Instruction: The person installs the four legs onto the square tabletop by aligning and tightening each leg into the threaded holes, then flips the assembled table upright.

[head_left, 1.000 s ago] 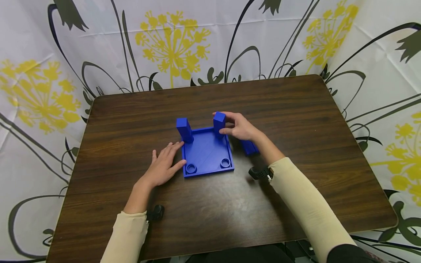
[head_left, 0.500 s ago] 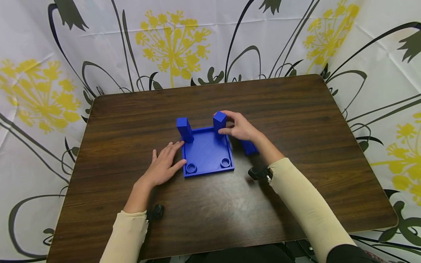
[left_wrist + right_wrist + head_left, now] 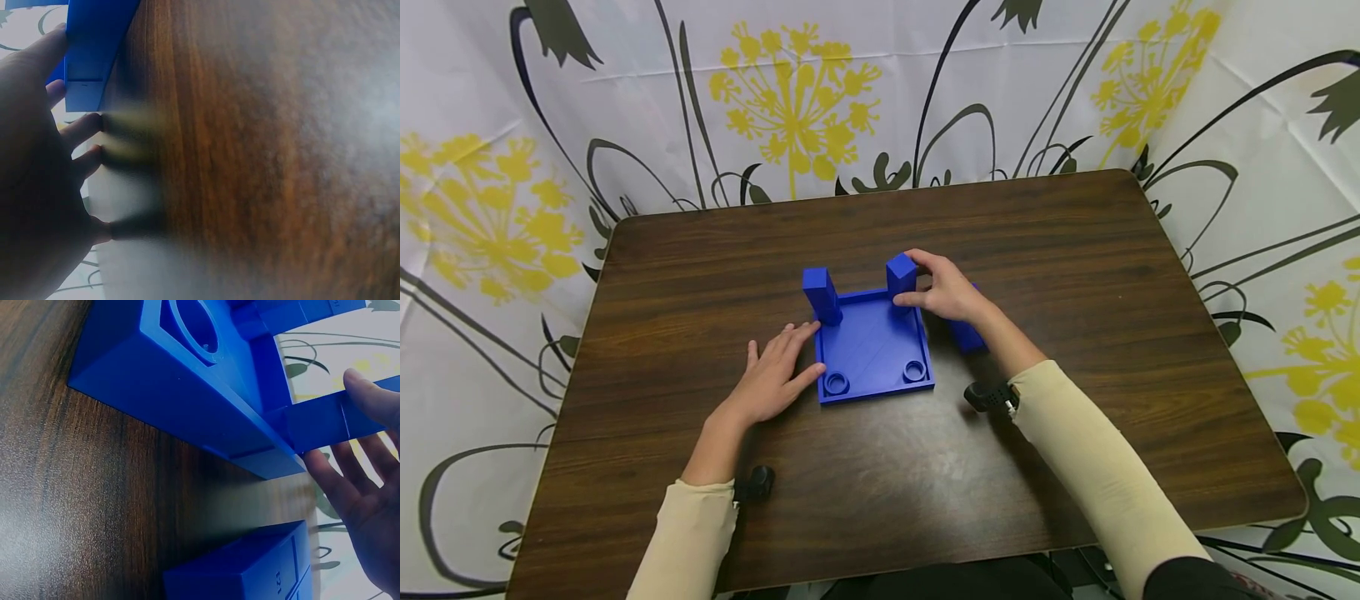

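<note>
A square blue tray (image 3: 880, 346) with a raised rim lies mid-table. Ring-shaped sockets (image 3: 837, 383) show in its two near corners. One blue block-shaped post (image 3: 822, 293) stands upright at the far left corner, another post (image 3: 901, 275) at the far right. My right hand (image 3: 951, 290) holds that right post between thumb and fingers; the right wrist view shows the thumb on the post (image 3: 319, 425) near its middle. Along the tray's left side my left hand (image 3: 767, 379) is spread, fingertips and thumb touching the rim. The posts' lower ends are partly hidden.
More blue block pieces (image 3: 967, 335) lie on the table right of the tray, partly under the right forearm; one piece (image 3: 250, 569) bears raised or printed marks. The brown wooden table (image 3: 700, 275) backs onto a flowered curtain (image 3: 850, 100).
The right post has turned slightly in my right hand, its top face now more diamond-like, and the thumb has shifted slightly left. My left hand and the tray have stayed put.
</note>
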Motion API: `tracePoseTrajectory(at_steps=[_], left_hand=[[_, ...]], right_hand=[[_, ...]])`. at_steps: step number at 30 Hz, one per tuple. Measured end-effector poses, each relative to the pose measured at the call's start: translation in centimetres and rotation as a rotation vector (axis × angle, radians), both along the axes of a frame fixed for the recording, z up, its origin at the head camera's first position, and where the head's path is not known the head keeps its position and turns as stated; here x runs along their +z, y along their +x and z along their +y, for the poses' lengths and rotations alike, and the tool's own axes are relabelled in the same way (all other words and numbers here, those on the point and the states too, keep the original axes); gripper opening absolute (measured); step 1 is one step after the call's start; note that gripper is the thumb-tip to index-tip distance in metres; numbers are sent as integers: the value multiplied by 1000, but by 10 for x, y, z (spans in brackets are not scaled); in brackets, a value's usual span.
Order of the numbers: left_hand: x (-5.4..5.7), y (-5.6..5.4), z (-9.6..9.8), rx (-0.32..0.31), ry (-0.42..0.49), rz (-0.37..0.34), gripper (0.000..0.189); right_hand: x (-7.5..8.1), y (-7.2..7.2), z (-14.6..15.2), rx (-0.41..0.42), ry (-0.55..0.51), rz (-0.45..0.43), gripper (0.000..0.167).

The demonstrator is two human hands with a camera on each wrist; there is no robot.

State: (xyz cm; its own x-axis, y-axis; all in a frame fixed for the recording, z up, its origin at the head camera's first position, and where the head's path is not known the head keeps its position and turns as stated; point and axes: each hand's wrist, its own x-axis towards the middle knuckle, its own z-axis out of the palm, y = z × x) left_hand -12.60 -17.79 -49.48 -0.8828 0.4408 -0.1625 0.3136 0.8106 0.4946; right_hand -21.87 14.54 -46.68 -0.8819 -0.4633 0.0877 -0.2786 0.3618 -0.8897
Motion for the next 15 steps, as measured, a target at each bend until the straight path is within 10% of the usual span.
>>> tracePoseTrajectory(at_steps=[15], left_hand=[[0,0,0,-2,3,6,69]], right_hand=[[-3,0,-5,-86,33,52,49]])
